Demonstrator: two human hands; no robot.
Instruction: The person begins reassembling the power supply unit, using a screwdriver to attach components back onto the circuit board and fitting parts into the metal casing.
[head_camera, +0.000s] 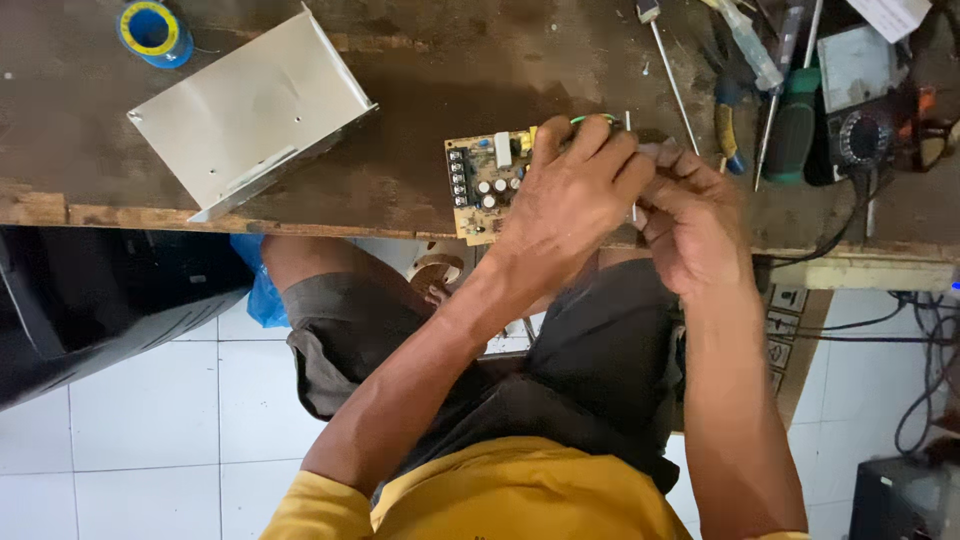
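Head view, centre of the frame: a small tan circuit board (484, 186) lying at the near edge of a worn wooden workbench (430, 80), left half visible with black terminal blocks and pale round capacitors, right half hidden under the left hand (565, 200). Left hand curled down over the board, fingers bent and pressing or pinching at its far edge beside a short green wire (592, 119); closed upon the board as far as can be judged, though the exact grip stays hidden. Right hand (690, 215) just beside it and touching it, fingers drawn together around something thin and pale, perhaps a pin or lead; what exactly, impossible to tell. As for progress, judged from the layout only: board already out of its housing, with a bent sheet-metal cover (250, 110) set apart at upper left, open side down; work on the board itself seemingly under way, cover not refitted. Outward along the bench: a blue and yellow roll of tape (152, 30) in the top left corner, a long thin screwdriver shaft (672, 80) above the hands, a green-handled tool (792, 125) and other hand tools at upper right, then a dial meter (860, 135) with dark leads trailing off the right edge. Bench top scarred, stained and dusty. Below it, white floor tiles (140, 400), a black casing at left, loose cables at lower right, and grey shorts and a yellow shirt in the foreground.
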